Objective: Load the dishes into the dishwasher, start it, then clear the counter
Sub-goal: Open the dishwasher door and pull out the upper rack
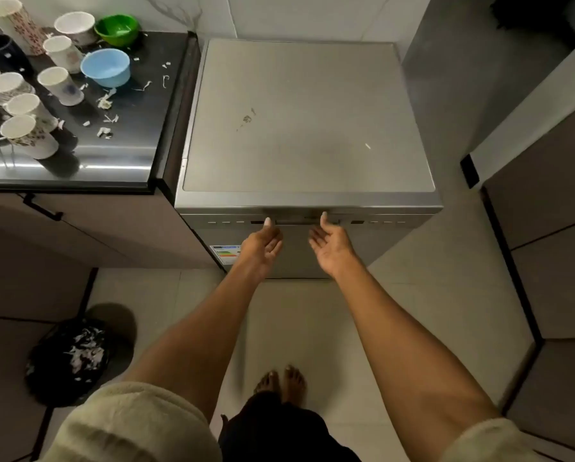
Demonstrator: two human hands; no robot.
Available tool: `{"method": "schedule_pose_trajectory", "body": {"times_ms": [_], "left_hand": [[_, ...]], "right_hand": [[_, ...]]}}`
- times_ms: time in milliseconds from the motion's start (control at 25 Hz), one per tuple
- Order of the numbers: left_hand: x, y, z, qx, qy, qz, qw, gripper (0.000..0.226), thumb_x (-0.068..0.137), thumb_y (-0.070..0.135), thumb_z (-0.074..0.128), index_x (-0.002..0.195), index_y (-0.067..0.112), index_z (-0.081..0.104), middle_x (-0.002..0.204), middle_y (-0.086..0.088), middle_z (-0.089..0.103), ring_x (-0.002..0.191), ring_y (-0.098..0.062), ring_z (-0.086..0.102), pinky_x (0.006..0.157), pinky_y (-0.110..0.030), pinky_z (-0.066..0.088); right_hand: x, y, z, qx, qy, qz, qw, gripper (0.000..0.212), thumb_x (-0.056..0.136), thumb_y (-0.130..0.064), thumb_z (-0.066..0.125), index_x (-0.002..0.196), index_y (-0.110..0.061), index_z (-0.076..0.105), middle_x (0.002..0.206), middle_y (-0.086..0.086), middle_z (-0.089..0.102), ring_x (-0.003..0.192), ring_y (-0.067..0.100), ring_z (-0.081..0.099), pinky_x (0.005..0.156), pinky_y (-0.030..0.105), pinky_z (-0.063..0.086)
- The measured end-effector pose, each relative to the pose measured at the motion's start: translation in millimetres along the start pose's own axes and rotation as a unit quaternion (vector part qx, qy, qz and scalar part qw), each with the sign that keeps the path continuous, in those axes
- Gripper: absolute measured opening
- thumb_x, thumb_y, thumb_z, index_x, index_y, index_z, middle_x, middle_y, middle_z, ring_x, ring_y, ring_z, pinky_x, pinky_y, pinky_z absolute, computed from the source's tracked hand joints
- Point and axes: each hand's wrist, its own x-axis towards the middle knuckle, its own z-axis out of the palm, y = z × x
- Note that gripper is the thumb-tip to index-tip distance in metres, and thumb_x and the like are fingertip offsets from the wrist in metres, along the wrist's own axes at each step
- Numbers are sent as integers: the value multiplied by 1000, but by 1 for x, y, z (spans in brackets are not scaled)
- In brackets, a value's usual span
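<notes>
A silver freestanding dishwasher (307,128) stands straight ahead with its door closed. My left hand (262,240) and my right hand (329,243) are both raised palm-up just below the door handle recess (304,222), fingers relaxed, thumbs up near the control strip. Neither hand holds anything. On the black counter (139,128) at the left stand several white mugs (59,85), a dark mug (2,51), a blue bowl (106,66) and a green bowl (116,28). White scraps (107,101) lie scattered among them.
A black bin bag (69,358) holding white scraps sits on the tiled floor at lower left. Brown cabinet fronts run along the right side and below the counter. My bare feet (281,378) stand on the floor before the dishwasher.
</notes>
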Motion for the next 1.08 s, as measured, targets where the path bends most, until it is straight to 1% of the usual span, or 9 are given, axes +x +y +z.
{"method": "schedule_pose_trajectory", "body": {"times_ms": [160, 320, 440, 520, 600, 720, 840, 960, 1080], "left_hand": [[12, -3, 12, -24, -23, 18, 999, 43, 99, 31, 57, 129, 1, 52, 140, -20, 54, 132, -30, 52, 105, -37, 46], [25, -6, 22, -72, -12, 18, 997, 40, 97, 30, 60, 121, -1, 53, 140, -25, 52, 132, -34, 51, 107, -40, 46], [30, -11, 40, -94, 14, 10, 995, 37, 92, 27, 68, 114, -1, 58, 126, -20, 60, 130, -31, 52, 103, -38, 49], [35, -14, 50, -93, 47, 23, 994, 49, 87, 27, 73, 122, -3, 57, 115, -16, 65, 122, -28, 59, 85, -31, 56], [39, -19, 51, -86, 71, 48, 993, 63, 84, 26, 75, 132, -6, 49, 119, -17, 64, 113, -25, 63, 72, -27, 58], [41, -25, 53, -81, 86, 77, 990, 55, 88, 23, 73, 125, -9, 48, 102, -14, 62, 91, -18, 64, 74, -24, 59], [41, -27, 59, -69, 109, 78, 989, 39, 89, 27, 72, 107, 3, 46, 88, -6, 56, 77, -13, 59, 70, -23, 56], [34, -41, 61, -30, 172, 38, 984, 69, 71, 51, 84, 112, 6, 53, 98, -8, 65, 88, -22, 65, 76, -34, 57], [19, -67, 42, -35, 174, 19, 984, 74, 70, 49, 86, 118, 1, 57, 102, -11, 69, 90, -24, 70, 77, -34, 60]], "right_hand": [[21, -14, 0, 47, 20, -18, 999, 5, 93, -17, 68, 92, -14, 65, 98, 4, 63, 100, 21, 59, 92, 33, 51], [28, -18, -6, 102, -3, -14, 995, 11, 92, -4, 65, 85, -13, 65, 76, -3, 69, 88, 14, 62, 88, 31, 52], [31, -15, -7, 112, -10, -20, 994, 9, 93, -3, 64, 89, -11, 64, 86, 0, 67, 88, 13, 64, 85, 29, 55], [37, -12, -6, 111, -5, -27, 993, 7, 91, -3, 66, 91, -11, 64, 89, 1, 66, 86, 13, 64, 78, 27, 57], [39, -10, -5, 112, 5, -38, 993, 10, 89, -5, 69, 94, -13, 64, 84, 0, 69, 83, 13, 65, 68, 25, 58], [38, -6, -1, 92, 43, -68, 992, 15, 86, -7, 75, 93, -14, 64, 80, -1, 69, 77, 12, 63, 54, 20, 54], [33, -1, 0, 53, 108, -84, 989, 23, 79, -17, 84, 79, -12, 62, 76, 2, 64, 66, 12, 58, 48, 17, 48], [19, 13, -9, -27, 213, -69, 974, 43, 66, -39, 92, 69, -11, 60, 64, 0, 64, 54, 11, 56, 54, 23, 52], [-5, 33, -29, -31, 209, -64, 975, 36, 68, -35, 92, 75, -11, 66, 77, 3, 71, 66, 14, 66, 62, 26, 56]]}}
